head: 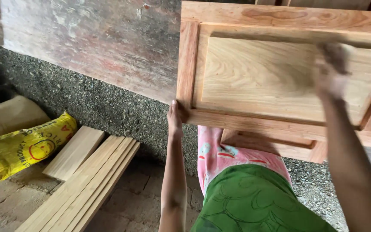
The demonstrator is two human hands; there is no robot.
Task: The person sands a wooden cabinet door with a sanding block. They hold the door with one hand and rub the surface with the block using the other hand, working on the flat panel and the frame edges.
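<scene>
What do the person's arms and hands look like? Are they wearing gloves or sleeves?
No gloves and no sleeves show. Both arms are bare all the way down the picture. The left hand is bare, with no ring, watch or bracelet to see. The right hand is bare too, but it looks blurry, so its fingers are hard to make out.

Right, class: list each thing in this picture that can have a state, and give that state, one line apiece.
wooden panel door: tilted, held up off the floor
left hand: gripping the door's lower left edge
right hand: blurred, pressed on the raised centre panel
planks: lying flat, side by side
yellow sack: lying crumpled on the floor
</scene>
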